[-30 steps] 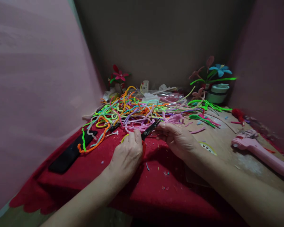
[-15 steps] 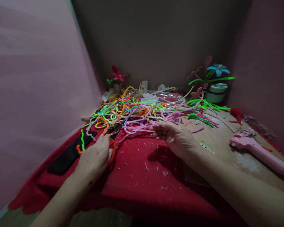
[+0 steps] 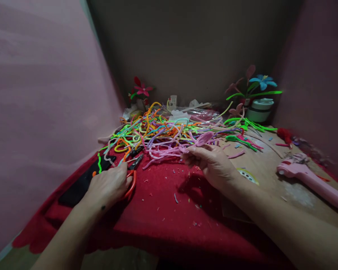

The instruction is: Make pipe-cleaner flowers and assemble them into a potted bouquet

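Note:
My left hand (image 3: 111, 182) is closed around a pair of scissors (image 3: 133, 183) with orange-red handles and dark blades. The blades point away from me over the red cloth, close to the pile of pipe cleaners. My right hand (image 3: 211, 163) pinches a pink pipe cleaner petal (image 3: 204, 138) between thumb and fingers, its looped end standing up above the fingertips. Just beyond both hands lies the tangled heap of colourful pipe cleaners (image 3: 157, 131). Several pink strands (image 3: 169, 152) stick out of it toward me.
A black flat object (image 3: 76, 189) lies left on the red cloth (image 3: 157, 221), among scattered fuzz bits. On the board (image 3: 264, 180) at right are a pink glue gun (image 3: 312, 180) and green pieces. A lidded pale cup (image 3: 259, 111) and fuzzy flowers (image 3: 261, 81) stand behind.
The scissors have swung lower and their blades now look closer together. My left hand has shifted slightly left. The pink petal shows more clearly in my right fingers.

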Demonstrator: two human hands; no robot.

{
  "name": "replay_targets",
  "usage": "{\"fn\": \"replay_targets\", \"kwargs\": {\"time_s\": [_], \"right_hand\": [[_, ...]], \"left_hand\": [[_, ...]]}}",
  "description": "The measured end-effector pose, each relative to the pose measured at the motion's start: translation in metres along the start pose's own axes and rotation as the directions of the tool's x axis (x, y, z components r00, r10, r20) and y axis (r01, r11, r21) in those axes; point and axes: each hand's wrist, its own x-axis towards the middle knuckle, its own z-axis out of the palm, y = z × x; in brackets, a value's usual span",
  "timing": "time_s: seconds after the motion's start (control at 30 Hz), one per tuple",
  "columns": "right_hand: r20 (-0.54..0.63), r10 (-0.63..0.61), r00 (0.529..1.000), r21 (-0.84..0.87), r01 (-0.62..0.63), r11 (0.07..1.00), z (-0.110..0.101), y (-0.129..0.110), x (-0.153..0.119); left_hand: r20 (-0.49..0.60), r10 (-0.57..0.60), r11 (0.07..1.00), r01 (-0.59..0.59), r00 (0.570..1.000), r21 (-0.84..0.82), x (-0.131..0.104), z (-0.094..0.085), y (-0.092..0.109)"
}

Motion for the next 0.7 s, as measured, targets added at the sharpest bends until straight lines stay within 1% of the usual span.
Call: {"fn": "replay_targets", "kwargs": {"time_s": [0.07,0.13,0.17,0.2,0.27,0.3,0.33,0.37,0.4,0.47,0.53,0.6,0.7], "right_hand": [[-0.017,-0.003,1.000,-0.018,0.002,1.000,0.000,0.000,0.000],[-0.028,-0.007,1.000,-0.036,0.006,0.999,0.000,0.000,0.000],[-0.030,-0.011,0.999,-0.042,0.010,0.999,0.000,0.000,0.000],[-0.032,-0.016,0.999,-0.046,0.014,0.999,0.000,0.000,-0.001],[-0.037,-0.023,0.999,-0.056,0.021,0.998,0.001,0.000,-0.002],[-0.042,-0.025,0.999,-0.063,0.022,0.998,0.002,0.000,-0.002],[-0.043,-0.026,0.999,-0.068,0.023,0.997,0.002,-0.001,-0.003],[-0.042,-0.025,0.999,-0.069,0.022,0.997,0.003,-0.001,-0.003],[-0.043,-0.023,0.999,-0.070,0.020,0.997,0.004,-0.001,-0.004],[-0.050,-0.020,0.999,-0.071,0.016,0.997,0.005,-0.002,-0.004],[-0.060,-0.016,0.998,-0.074,0.011,0.997,0.006,-0.002,-0.005],[-0.058,-0.021,0.998,-0.070,0.016,0.997,0.007,-0.002,-0.005],[-0.052,-0.030,0.998,-0.060,0.026,0.998,0.006,-0.002,-0.005]], "left_hand": [[-0.019,-0.025,1.000,0.025,1.000,0.001,-0.008,-0.005,-0.002],[-0.040,-0.076,0.997,0.076,0.996,0.011,-0.016,-0.007,-0.003],[-0.070,-0.100,0.995,0.101,0.993,0.018,-0.021,-0.007,-0.002],[-0.122,-0.100,0.994,0.103,0.988,0.022,-0.026,-0.006,0.001],[-0.265,-0.027,0.999,0.033,0.964,0.018,-0.034,-0.003,0.012],[-0.318,0.045,0.999,-0.041,0.947,0.020,-0.038,0.000,0.019],[-0.332,0.128,0.992,-0.125,0.935,0.031,-0.041,0.002,0.028],[-0.325,0.179,0.984,-0.169,0.929,0.058,-0.044,0.003,0.038],[-0.295,0.209,0.978,-0.195,0.932,0.077,-0.046,0.004,0.047],[-0.273,0.233,0.971,-0.208,0.933,0.118,-0.049,0.003,0.063],[-0.284,0.229,0.970,-0.196,0.931,0.141,-0.049,0.000,0.075],[-0.313,0.229,0.970,-0.190,0.922,0.150,-0.048,-0.002,0.080],[-0.346,0.248,0.966,-0.204,0.905,0.158,-0.047,-0.001,0.082]]}}
